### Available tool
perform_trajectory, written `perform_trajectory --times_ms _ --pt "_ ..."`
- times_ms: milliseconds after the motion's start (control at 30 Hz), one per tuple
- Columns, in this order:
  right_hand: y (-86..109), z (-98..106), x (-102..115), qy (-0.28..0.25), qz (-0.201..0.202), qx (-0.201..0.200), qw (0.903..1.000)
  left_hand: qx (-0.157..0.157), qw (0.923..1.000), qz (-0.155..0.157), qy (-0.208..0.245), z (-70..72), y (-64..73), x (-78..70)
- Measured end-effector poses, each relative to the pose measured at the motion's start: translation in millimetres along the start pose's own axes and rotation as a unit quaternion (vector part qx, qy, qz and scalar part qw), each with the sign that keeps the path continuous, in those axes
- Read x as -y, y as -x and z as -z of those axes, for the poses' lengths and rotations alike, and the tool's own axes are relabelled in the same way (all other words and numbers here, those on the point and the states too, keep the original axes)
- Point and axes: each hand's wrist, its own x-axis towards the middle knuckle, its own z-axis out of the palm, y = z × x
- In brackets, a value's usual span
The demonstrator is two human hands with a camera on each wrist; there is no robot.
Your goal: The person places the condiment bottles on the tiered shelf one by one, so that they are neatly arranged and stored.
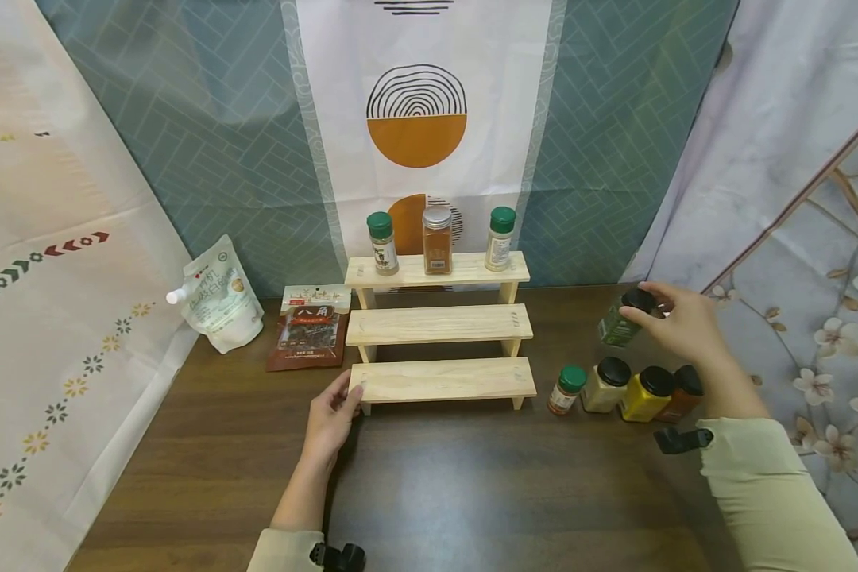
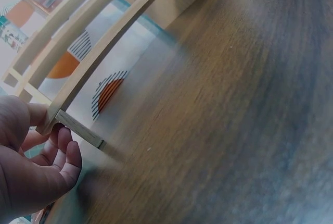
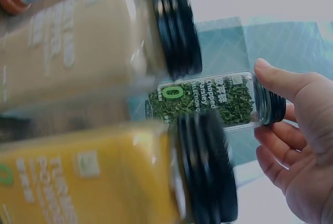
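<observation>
A three-step wooden rack (image 1: 439, 380) stands mid-table. My left hand (image 1: 331, 417) pinches the left end of its lowest step between thumb and fingers, as the left wrist view (image 2: 36, 156) also shows. On the right, my right hand (image 1: 682, 322) grips a jar of chopped parsley (image 1: 617, 326) by its black lid. Green flakes and the label show on that jar in the right wrist view. Nearer than it stand a small green-capped jar (image 1: 567, 389), a pale powder jar (image 1: 604, 387), a yellow turmeric jar (image 1: 646, 395) and a reddish-brown jar (image 1: 679, 395).
The rack's top step carries a green-capped jar (image 1: 383, 245), a silver-capped brown jar (image 1: 438, 241) and another green-capped jar (image 1: 500, 240). Left of the rack lie a red-brown spice packet (image 1: 311, 328) and a white spouted pouch (image 1: 223, 296). Curtains border the table.
</observation>
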Motion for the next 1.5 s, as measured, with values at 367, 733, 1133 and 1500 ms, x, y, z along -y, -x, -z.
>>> perform_trajectory --times_ms 367,733,1133,1500 --pt "-6.0 -2 32 -0.024 0.019 -0.015 0.9994 -0.002 1.0000 -0.002 0.003 -0.7 -0.9 0.3" --pt "-12.0 -6 69 -0.075 0.022 -0.017 0.9968 -0.005 1.0000 -0.001 0.003 -1.2 -1.0 -1.2" --pt "-21.3 -27 105 -0.105 0.067 -0.025 0.9919 -0.008 0.9999 -0.007 -0.002 -1.2 -1.0 2.0" --pt "-33.7 -49 146 -0.144 0.110 -0.024 0.9832 -0.012 0.9999 -0.008 0.000 -2.0 -0.5 2.5"
